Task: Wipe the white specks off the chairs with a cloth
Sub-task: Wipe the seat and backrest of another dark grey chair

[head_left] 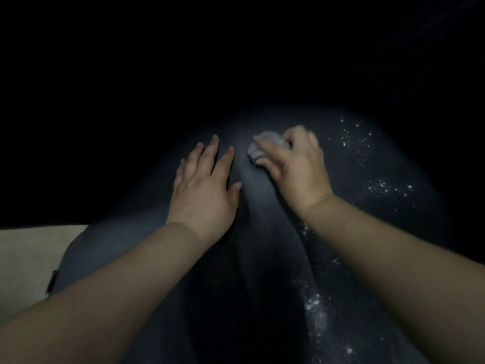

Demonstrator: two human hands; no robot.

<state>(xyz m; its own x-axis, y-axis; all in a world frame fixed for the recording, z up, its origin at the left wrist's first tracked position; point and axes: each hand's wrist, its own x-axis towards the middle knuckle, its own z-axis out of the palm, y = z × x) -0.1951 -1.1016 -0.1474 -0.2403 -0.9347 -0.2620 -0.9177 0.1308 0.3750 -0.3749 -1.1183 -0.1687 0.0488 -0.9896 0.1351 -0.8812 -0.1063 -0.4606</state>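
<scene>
The right hand (294,161) has its grip curled tight around a small crumpled pale-grey cloth (258,151), pressing it onto the dark blue-grey, smooth, rounded chair seat (147,232) near its far middle. The left hand (203,187) lies flat, fingers straight and spread, holding nothing, resting on the seat just beside the cloth.

The scattered white powdery specks (354,143) lie to the right of the cloth-holding grip, with another cluster (388,186) further right and nearer, and a denser streak (315,306) running along the seat toward the person beside the right forearm. The right hand is plainly the nearer one, so the wiping likely has to sweep rightward, then back along that streak. The seat's left half looks matte and free of specks.
</scene>
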